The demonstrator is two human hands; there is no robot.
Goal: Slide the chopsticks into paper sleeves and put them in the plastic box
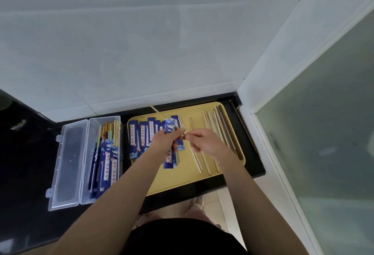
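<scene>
My left hand (165, 142) grips a blue paper sleeve (170, 126) upright over the yellow tray (182, 178). My right hand (203, 142) pinches the brown end of a chopstick (184, 137) at the sleeve's side. Several more blue sleeves (142, 133) lie fanned on the tray's left half. Bare chopsticks (218, 131), pale and dark, lie on its right half. A clear plastic box (89, 125) stands open to the left, holding several sleeved chopsticks (106, 163).
The tray and box sit on a black counter (26, 163) against a white tiled wall. The box's lid (66, 163) lies flat to its left. A frosted glass panel (323, 133) closes the right side. Floor tiles and a shoe show below the counter edge.
</scene>
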